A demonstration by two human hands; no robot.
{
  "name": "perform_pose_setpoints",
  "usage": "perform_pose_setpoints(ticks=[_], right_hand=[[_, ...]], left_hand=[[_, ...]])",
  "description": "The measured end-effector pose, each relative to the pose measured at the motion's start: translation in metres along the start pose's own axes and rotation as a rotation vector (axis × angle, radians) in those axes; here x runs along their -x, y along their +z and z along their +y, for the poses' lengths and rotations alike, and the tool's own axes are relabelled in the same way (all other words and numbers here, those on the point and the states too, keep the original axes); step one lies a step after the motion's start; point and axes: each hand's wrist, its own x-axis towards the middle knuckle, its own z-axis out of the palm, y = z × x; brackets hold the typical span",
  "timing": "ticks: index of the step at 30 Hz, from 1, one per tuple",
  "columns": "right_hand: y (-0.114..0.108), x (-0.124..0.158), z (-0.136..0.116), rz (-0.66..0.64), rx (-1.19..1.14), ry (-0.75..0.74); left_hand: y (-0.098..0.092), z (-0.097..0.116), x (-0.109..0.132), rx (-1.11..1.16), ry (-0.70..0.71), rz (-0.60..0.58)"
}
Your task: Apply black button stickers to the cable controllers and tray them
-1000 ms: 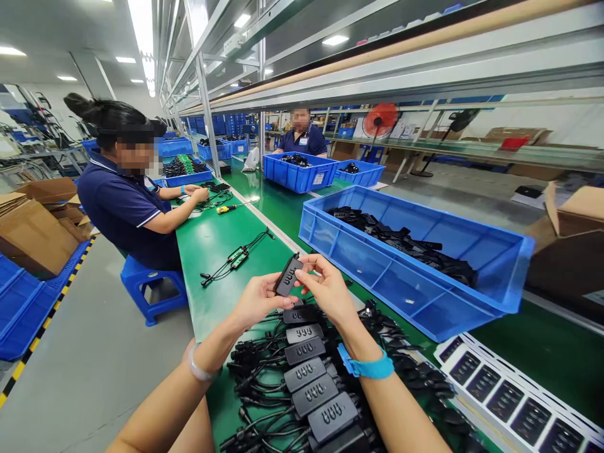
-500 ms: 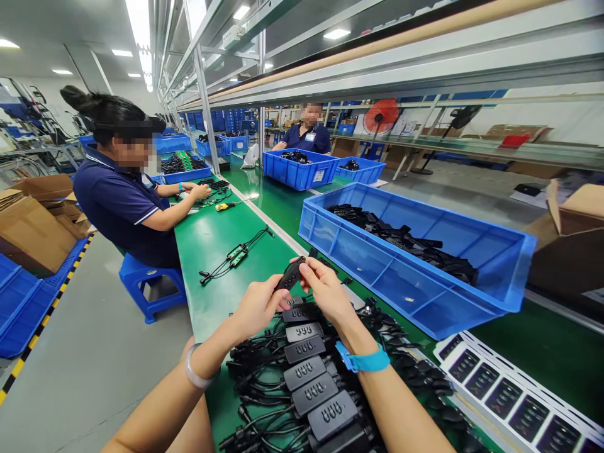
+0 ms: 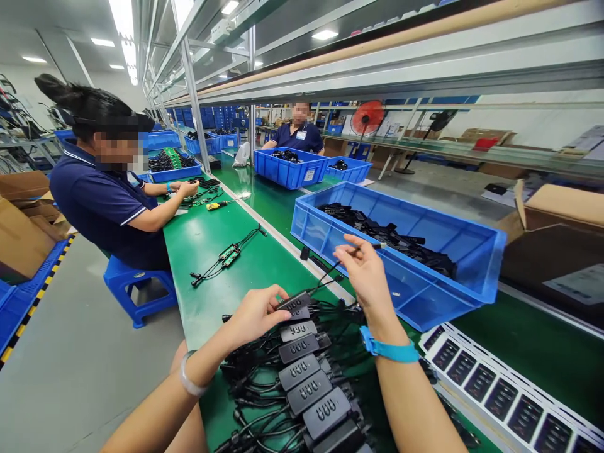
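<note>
While the left hand (image 3: 260, 313) pinches a black case (image 3: 293, 302) between thumb and curled fingers, the right hand (image 3: 367, 274), partly closed, grips a cable (image 3: 327, 273) leading from it, the tip projecting past the fingers. The case is just above the far end of a row of similar cases (image 3: 309, 393) on the green bench (image 3: 201, 311). Beyond the right hand stands a large blue bin (image 3: 337, 251) containing black parts (image 3: 356, 220); a label sheet (image 3: 501, 399) lies right of the row. Green boards (image 3: 229, 254) lie well apart from both hands, and a co-worker (image 3: 101, 195) sits farther along, near a yellow screwdriver (image 3: 216, 206).
</note>
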Motion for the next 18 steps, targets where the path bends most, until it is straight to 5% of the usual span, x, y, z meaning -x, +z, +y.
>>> perform_pose_setpoints(ticks=[5,8,11,15,18], right_hand=[[-0.025,-0.010,0.003,0.432,0.793,-0.352],[-0.014,-0.022,0.016,0.122,0.998,-0.306],[0.006,-0.039,0.047,-0.263,1.061,-0.165],[0.026,-0.053,0.092,-0.338,1.081,-0.019],[0.028,-0.057,0.110,-0.325,1.067,0.092]], left_hand=[[0.003,-0.009,0.005,-0.307,0.136,-0.069],[-0.009,-0.024,-0.005,-0.351,0.111,-0.044],[-0.028,-0.050,-0.025,-0.513,-0.121,0.160],[-0.051,-0.092,-0.051,-0.606,-0.385,0.393],[-0.057,-0.114,-0.059,-0.584,-0.500,0.459]])
